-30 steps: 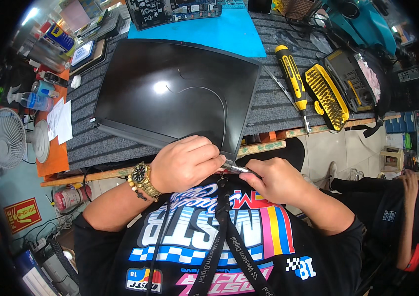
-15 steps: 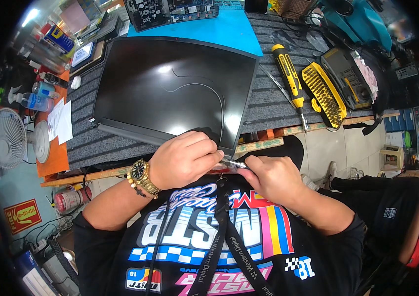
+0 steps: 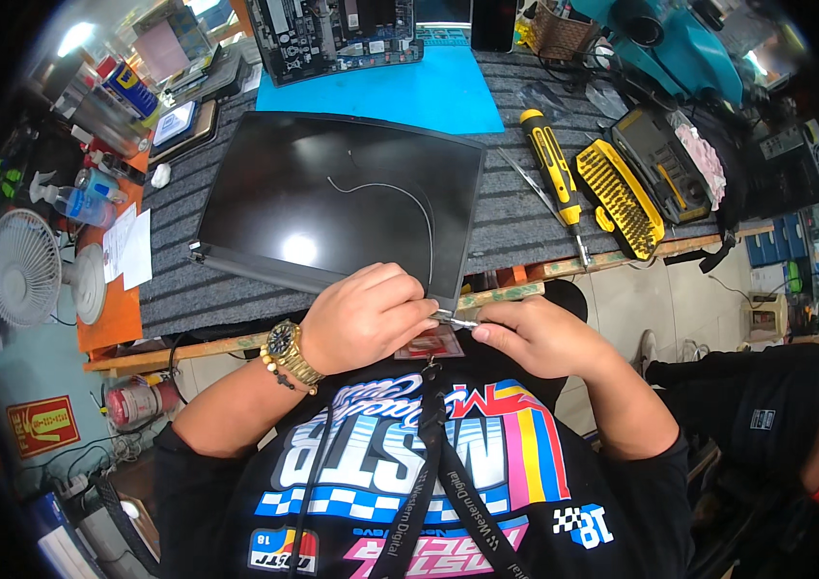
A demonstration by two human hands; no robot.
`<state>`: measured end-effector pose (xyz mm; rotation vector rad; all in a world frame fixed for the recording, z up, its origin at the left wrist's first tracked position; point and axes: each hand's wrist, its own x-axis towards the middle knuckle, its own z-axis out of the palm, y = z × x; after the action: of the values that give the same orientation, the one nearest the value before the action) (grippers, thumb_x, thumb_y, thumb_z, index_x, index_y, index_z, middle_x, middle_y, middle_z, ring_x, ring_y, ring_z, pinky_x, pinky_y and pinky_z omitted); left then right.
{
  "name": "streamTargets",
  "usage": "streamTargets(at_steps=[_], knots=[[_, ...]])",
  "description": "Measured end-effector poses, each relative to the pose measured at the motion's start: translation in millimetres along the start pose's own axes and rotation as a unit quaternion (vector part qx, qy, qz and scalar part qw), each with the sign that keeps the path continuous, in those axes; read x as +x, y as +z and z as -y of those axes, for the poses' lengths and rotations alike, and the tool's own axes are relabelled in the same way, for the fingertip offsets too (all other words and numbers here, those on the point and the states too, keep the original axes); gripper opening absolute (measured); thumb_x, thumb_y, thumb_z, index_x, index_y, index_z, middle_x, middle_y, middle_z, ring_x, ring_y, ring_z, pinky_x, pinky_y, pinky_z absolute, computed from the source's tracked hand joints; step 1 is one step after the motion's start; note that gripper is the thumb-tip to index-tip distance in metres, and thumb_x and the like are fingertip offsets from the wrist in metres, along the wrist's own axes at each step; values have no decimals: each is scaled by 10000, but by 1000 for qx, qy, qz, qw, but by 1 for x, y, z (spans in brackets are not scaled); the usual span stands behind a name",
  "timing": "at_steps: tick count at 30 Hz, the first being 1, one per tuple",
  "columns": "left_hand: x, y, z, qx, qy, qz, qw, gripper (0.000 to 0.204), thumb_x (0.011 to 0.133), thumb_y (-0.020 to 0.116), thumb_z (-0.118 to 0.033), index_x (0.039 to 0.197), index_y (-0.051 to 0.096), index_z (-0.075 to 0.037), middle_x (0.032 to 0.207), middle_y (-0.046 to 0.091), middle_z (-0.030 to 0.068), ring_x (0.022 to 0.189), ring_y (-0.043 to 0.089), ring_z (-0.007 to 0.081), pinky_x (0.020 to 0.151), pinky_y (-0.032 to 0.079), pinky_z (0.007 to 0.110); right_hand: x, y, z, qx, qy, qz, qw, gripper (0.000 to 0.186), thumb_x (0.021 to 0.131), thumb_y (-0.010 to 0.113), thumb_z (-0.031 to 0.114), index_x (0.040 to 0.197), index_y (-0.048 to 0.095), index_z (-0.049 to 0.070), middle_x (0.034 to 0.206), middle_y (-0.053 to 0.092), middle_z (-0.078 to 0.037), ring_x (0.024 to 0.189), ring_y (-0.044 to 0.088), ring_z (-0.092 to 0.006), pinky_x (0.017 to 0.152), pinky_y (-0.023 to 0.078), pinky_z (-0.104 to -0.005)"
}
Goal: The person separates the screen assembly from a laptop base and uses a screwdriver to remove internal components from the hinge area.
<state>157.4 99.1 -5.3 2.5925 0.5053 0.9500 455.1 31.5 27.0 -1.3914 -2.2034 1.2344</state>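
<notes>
1. A flat, rectangular, glossy black laptop screen panel (image 3: 332,217) is lying face up on a grey, dark-striped fabric mat (image 3: 173,304), in front of the person. Its long axis is running left to right, slanting a little, with the near edge's right corner closer to the person than its left.
2. A thin grey cable (image 3: 426,212) is rising from near that right corner across the glass, then curving left, its free end pointing left.
3. The left hand (image 3: 371,318) is resting at the near right corner, fingers curled and bunched narrowly together. The thumb is mostly hidden, so I cannot tell what they are gripping.
4. The right hand (image 3: 537,336) is pinching a slim, silver metal tool (image 3: 460,322) between thumb and curled fingers, with little gap. The tool's long axis is running roughly sideways, its far end pointing left, towards the left fingertips and the panel's corner; its tip is too small to make out.
5. Right of the panel, a yellow-and-black, thick-handled screwdriver (image 3: 551,169) is lying with its silver shaft pointing towards the bench edge, beside a yellow, open tray of dark bits (image 3: 622,198).
</notes>
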Motion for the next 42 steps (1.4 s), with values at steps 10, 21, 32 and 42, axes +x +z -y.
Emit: streamTargets(at_steps=[10,21,32,42], knots=[[-3,4,1,5,12,-13,1000,272,848,945,-123,1090,842,-55,961,703,44,849,676,257,724,565,389,0,-13,3,76,117,89,986,299,1192,625,290,1165,744,17,877,749,-152,803,726,-332,792,578,-458],[-1,3,-1,-15,5,-26,1000,270,834,952,-108,1074,837,-58,955,709,52,840,679,270,728,560,399,0,4,6,38,25,-7,999,267,1101,725,224,1311,729,58,925,790,-210,871,785,-408,803,608,-472],[7,-1,-8,-11,-15,1,1000,170,862,890,-100,1000,799,-63,967,704,62,904,689,289,810,556,418,14,34,27,-147,-106,-200,963,155,987,792,152,1108,715,94,988,683,-126,820,757,-375,688,605,-502],[12,0,-14,3,-26,0,1000,184,814,922,-80,957,806,-75,913,719,58,858,686,297,791,550,425,13,48,16,-143,-141,-251,947,164,998,795,116,1106,692,47,1032,620,-115,908,749,-343,739,604,-479]])
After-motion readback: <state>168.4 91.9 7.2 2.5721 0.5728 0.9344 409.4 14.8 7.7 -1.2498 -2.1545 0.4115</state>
